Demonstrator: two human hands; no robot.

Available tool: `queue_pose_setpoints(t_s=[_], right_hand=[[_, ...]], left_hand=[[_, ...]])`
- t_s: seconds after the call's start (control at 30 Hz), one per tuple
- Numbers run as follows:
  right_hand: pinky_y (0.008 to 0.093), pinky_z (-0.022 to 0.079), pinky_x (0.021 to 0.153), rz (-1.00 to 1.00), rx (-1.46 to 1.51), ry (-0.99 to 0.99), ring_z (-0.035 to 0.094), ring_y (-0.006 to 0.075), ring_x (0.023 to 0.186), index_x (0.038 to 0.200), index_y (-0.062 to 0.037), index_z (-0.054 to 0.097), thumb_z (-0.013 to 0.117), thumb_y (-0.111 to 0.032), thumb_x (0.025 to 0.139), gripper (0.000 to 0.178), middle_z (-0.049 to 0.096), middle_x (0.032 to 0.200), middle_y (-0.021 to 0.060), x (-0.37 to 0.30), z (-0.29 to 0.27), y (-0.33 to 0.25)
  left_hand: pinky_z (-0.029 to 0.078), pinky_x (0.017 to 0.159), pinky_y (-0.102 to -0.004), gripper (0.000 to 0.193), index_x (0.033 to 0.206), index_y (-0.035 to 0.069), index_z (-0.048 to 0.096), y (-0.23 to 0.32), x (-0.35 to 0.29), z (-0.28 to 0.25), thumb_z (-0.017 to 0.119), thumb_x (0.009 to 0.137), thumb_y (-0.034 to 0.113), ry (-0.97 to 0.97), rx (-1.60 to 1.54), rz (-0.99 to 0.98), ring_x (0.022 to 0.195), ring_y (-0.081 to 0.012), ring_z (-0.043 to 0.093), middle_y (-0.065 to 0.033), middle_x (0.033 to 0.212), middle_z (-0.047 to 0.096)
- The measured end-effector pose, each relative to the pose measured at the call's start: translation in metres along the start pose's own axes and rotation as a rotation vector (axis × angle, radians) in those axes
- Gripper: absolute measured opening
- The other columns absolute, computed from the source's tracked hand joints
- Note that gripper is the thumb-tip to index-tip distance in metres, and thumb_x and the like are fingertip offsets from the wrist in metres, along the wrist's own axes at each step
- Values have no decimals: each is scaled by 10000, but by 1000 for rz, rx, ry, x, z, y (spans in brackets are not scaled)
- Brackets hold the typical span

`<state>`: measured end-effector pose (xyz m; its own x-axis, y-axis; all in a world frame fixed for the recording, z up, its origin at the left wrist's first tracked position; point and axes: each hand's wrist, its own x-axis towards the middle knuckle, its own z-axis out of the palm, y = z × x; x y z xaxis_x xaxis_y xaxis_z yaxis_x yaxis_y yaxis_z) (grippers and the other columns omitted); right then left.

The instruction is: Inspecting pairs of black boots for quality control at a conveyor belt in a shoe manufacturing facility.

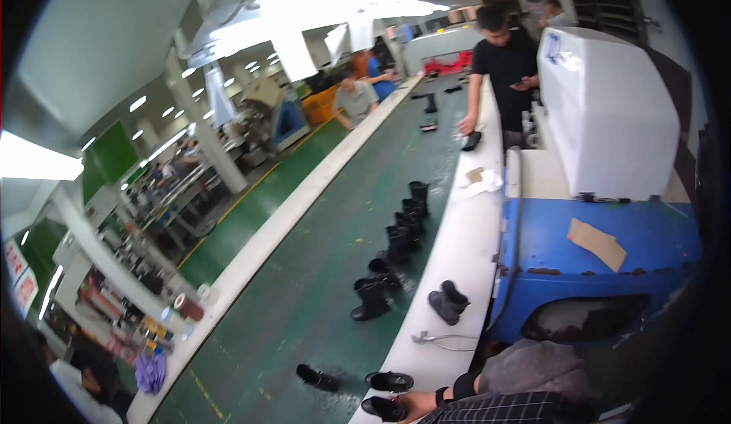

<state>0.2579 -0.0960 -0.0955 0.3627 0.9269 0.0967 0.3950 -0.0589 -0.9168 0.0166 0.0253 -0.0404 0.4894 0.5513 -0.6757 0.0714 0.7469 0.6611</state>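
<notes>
At the lower edge my right hand [417, 405] is closed round a black ankle boot [384, 409], its opening tilted up. The forearm has a dark cuff and comes in from the lower right. Beside the held boot another black boot [388, 381] rests on the white ledge [421, 310]. A third black boot [317, 377] lies on its side on the green conveyor belt [259, 325]. Further up the ledge are metal pincers [442, 340] and a pair of upright black boots [449, 302]. My left hand is out of view.
Several black boots [371, 300] stand in a row along the belt. A blue machine [601, 241] with a white cover borders the ledge at right. Up the line, a person [505, 58] touches a black shoe [472, 141]. A purple cloth [150, 373] hangs at the left ledge.
</notes>
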Motion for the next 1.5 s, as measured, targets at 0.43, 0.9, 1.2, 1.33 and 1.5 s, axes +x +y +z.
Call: queue_pose_setpoints(t_s=[0.43, 0.9, 1.2, 1.33, 1.5], right_hand=[[360, 502, 880, -98, -135, -119, 647, 293, 971, 1131, -65, 576, 754, -541, 666, 689, 672, 997, 143, 8, -11, -49], [379, 425, 975, 76, -52, -140, 592, 320, 1033, 1076, -55, 625, 686, -565, 741, 614, 641, 1067, 172, 8, -24, -81], [415, 473, 868, -143, -48, -63, 611, 303, 924, 1025, -91, 599, 621, -297, 787, 316, 651, 947, 132, 17, -4, -46], [367, 488, 800, -20, 41, -119, 584, 254, 881, 1044, -48, 573, 631, -279, 804, 338, 610, 938, 120, 29, -14, -40], [346, 469, 756, 126, 314, -172, 563, 189, 831, 1010, -29, 573, 618, -297, 830, 326, 608, 889, 85, 37, -25, -80]], left_hand=[[424, 990, -406, 523, 1319, 93, 521, -41, -21, 15, 679, 861, 288, 77, -58, -27, 1215, -316, 484, -180, 1375, 455], [420, 996, -387, 519, 1314, 96, 532, 6, -26, 8, 693, 852, 270, 171, -82, 95, 1217, -313, 489, -191, 1381, 452], [526, 871, -450, 574, 1315, 16, 464, 13, -6, -30, 658, 851, 292, 84, 490, 437, 1056, -361, 564, -145, 1255, 535], [484, 909, -551, 612, 1283, -12, 478, 28, -5, -23, 653, 830, 361, 23, -184, 124, 1134, -366, 511, -164, 1250, 516], [471, 935, -502, 448, 1232, -45, 490, 51, -37, 10, 589, 913, 254, -5, -104, 422, 1156, -328, 452, -169, 1255, 484]])
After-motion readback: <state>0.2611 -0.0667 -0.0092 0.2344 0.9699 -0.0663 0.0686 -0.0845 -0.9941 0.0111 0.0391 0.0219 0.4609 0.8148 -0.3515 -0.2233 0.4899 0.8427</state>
